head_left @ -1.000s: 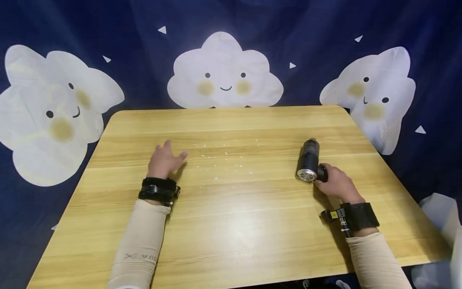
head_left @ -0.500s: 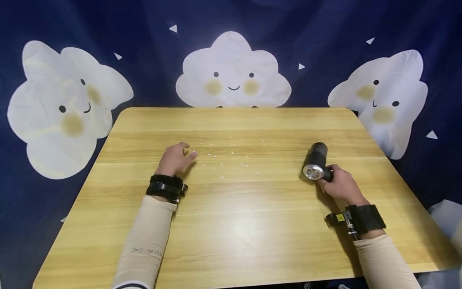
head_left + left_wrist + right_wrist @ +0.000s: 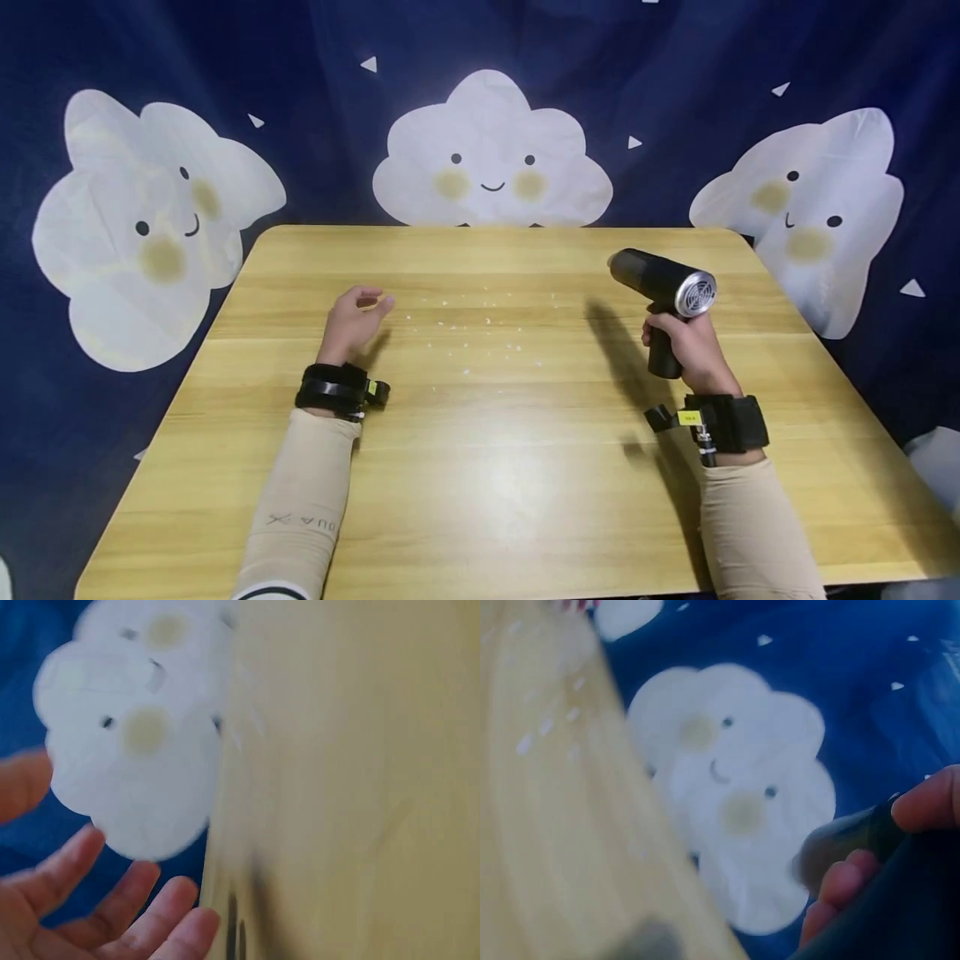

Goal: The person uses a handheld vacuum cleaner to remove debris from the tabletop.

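Note:
A black handheld vacuum (image 3: 654,279) with a round silver vented end is up off the table on the right side of the head view. My right hand (image 3: 699,352) grips its handle, and the front end points to the left and away from me. In the right wrist view, the blurred front of the vacuum shows past the curled fingers (image 3: 847,881). Small white scraps (image 3: 487,322) lie scattered over the middle of the table. To their left, my left hand (image 3: 351,323) hovers with loosely bent fingers and nothing held; the left wrist view shows those fingers (image 3: 176,900) spread apart.
The wooden table (image 3: 465,483) fills the space before me. Behind it hangs a dark blue curtain (image 3: 322,125) with smiling clouds. Both wrists wear black straps (image 3: 330,389) with small cameras.
My right hand has raised the vacuum from the table and turned it, so its front now points left and the handle stands upright. The left hand has shifted slightly.

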A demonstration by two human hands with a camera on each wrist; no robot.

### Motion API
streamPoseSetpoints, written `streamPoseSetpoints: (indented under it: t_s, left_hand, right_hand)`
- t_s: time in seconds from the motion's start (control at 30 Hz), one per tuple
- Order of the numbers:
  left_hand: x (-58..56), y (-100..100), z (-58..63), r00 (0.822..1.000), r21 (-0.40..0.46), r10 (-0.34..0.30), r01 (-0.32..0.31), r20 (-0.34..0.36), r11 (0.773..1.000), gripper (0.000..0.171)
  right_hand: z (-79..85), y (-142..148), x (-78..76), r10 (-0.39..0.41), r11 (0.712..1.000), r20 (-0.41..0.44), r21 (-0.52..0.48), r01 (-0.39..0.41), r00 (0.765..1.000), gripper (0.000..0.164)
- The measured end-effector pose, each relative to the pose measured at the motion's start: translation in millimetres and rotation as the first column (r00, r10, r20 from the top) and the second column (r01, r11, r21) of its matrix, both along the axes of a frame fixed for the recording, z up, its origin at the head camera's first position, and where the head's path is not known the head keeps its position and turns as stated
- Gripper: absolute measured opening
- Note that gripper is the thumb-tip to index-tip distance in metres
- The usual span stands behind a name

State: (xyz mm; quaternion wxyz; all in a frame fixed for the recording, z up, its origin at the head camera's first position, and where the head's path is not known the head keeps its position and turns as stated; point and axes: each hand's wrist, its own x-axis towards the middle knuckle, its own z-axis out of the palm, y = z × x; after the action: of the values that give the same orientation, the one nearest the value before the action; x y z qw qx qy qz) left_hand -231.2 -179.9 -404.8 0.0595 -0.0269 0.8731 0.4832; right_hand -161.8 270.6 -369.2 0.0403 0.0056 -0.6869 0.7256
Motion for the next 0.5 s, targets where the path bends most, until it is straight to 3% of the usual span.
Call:
streamPoseSetpoints:
  t_s: [0.07, 0.17, 0.27, 0.37, 0.4, 0.5]
  left_hand:
    - [-0.2, 2.1, 0.1, 0.997, 0.167, 0.079, -0.081, 0.019, 0.983, 0.056]
    - [-1.7, 8.6, -4.1, 0.979, 0.349, 0.179, -0.203, 0.1, 0.915, 0.052]
    - [-4.2, 11.2, -8.4, 0.956, 0.508, 0.221, -0.29, 0.193, 0.811, 0.037]
    - [-6.5, 9.8, -9.5, 0.935, 0.634, 0.224, -0.351, 0.275, 0.689, 0.024]
    - [-6.7, 8.4, -9.4, 0.932, 0.658, 0.219, -0.359, 0.288, 0.662, 0.022]
    - [-6.3, 4.7, -9.3, 0.924, 0.671, 0.233, -0.38, 0.303, 0.636, 0.016]
  right_hand:
    - [3.1, -6.4, -8.0, 0.028, 0.999, 0.039, -0.029, -0.027, 0.999, 0.011]
    - [4.7, -14.0, -18.1, 0.038, 0.997, 0.124, -0.068, -0.03, 0.992, 0.013]
    - [4.2, -20.8, -27.3, 0.033, 0.998, 0.194, -0.058, -0.022, 0.98, 0.019]
    - [2.8, -25.8, -36.3, 0.018, 0.999, 0.236, 0.024, -0.025, 0.972, 0.021]
    - [2.1, -26.7, -39.4, 0.016, 0.998, 0.248, 0.049, -0.029, 0.969, 0.019]
    - [0.0, -27.9, -46.9, 0.027, 0.993, 0.272, 0.102, -0.056, 0.962, 0.017]
